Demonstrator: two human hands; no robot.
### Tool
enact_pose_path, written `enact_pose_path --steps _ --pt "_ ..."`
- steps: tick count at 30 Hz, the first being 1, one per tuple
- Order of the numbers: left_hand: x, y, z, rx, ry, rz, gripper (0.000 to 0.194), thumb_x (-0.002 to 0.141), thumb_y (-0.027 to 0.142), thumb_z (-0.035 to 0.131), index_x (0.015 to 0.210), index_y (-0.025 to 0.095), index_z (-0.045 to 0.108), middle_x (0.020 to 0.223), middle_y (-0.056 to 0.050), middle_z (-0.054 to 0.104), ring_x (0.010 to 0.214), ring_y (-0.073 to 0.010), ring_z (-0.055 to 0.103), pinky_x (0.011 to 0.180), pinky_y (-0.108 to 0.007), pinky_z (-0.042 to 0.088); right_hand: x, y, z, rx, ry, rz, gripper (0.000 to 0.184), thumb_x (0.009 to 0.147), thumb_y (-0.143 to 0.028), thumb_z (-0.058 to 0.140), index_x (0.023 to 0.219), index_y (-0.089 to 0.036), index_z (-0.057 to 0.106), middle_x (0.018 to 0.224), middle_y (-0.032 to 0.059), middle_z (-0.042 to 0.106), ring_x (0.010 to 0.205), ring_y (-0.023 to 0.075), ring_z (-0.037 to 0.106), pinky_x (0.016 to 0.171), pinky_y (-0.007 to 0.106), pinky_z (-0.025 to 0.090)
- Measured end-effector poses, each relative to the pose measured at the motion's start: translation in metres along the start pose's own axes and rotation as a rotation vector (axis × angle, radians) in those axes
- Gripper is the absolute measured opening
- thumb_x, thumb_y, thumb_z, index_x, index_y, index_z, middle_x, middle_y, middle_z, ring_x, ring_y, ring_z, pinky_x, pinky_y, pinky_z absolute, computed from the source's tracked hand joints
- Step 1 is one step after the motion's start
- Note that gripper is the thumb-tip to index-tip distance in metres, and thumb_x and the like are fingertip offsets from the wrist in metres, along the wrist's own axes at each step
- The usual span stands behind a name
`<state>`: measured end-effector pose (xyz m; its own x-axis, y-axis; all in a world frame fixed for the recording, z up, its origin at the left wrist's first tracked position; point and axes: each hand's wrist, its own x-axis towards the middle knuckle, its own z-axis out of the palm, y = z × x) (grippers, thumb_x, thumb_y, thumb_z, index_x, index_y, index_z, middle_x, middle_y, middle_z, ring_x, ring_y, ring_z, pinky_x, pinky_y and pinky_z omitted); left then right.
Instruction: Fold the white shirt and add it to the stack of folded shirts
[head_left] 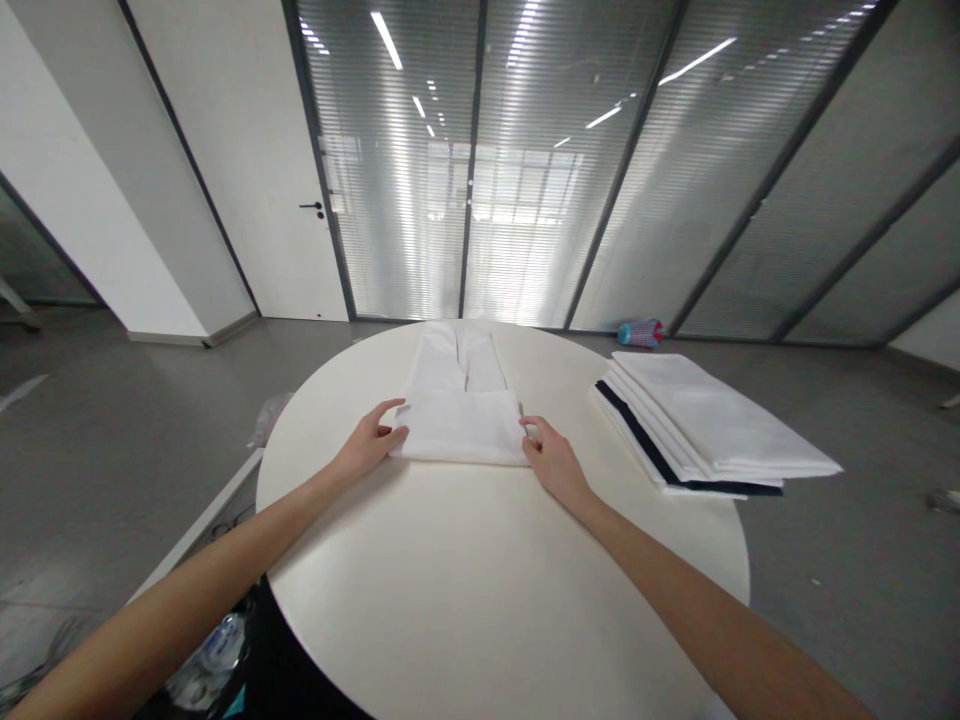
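White door (225, 150) at our back left; then our left hand (367, 440), forefinger and thumb slightly parted, touching the left edge of a partly folded cloth (461, 425). Whether they grip, we cannot tell. The cloth lies on the round table (480, 590), toward its far rim. Our right hand (553, 458) pinches its right edge, fingertips nearly together. Rightmost, a stack (720, 420) overhangs the table.

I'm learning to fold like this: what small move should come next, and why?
Probably turn the near, folded part of the white cloth over, away from the person: the left hand and right hand are at its two sides, and two flat lengths extend beyond it.
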<state>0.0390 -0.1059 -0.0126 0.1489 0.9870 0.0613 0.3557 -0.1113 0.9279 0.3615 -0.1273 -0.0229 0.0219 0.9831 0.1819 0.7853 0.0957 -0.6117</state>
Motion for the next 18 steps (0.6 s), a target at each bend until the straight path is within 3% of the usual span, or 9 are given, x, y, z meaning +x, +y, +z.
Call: enact_pose_path --steps 6,10,14,18 --pt "-0.006 -0.005 -0.001 0.052 0.099 0.093 0.053 0.081 0.051 0.061 0.119 0.014 0.061 0.064 0.004 0.052 0.055 -0.0116 0.046 0.052 -0.022 0.033 -0.002 0.0 0.002 -0.043 0.015 0.005 0.031 0.091 -0.023 0.044 0.119 -0.023 0.058 0.069 -0.0015 0.06 0.061 0.0156 0.052 0.063 0.025 0.034" --pt "-0.01 -0.006 -0.004 0.062 0.046 0.118 0.05 0.082 0.047 0.06 0.12 0.015 0.059 0.058 0.006 0.048 0.05 -0.0108 0.041 0.051 -0.022 0.03 -0.003 -0.002 0.003 -0.075 0.011 0.005 0.031 0.091 -0.022 0.044 0.119 -0.023 0.059 0.07 -0.001 0.06 0.062 0.0158 0.053 0.064 0.025 0.033" --pt "-0.009 -0.01 -0.007 0.083 0.01 0.152 0.039 0.082 0.043 0.06 0.108 0.015 0.062 0.055 0.008 0.044 0.049 -0.0095 0.037 0.05 -0.022 0.027 -0.004 -0.004 0.002 -0.088 0.003 0.018 0.034 0.088 -0.019 0.045 0.118 -0.023 0.059 0.071 -0.0009 0.06 0.063 0.0155 0.053 0.063 0.025 0.033" --pt "-0.007 -0.014 -0.008 0.054 -0.011 0.117 0.038 0.08 0.043 0.061 0.106 0.014 0.063 0.053 0.008 0.043 0.047 -0.0093 0.037 0.048 -0.022 0.026 -0.005 -0.004 0.003 -0.08 -0.009 0.005 0.032 0.086 -0.018 0.045 0.113 -0.022 0.061 0.071 -0.0008 0.059 0.064 0.0154 0.052 0.063 0.025 0.033"
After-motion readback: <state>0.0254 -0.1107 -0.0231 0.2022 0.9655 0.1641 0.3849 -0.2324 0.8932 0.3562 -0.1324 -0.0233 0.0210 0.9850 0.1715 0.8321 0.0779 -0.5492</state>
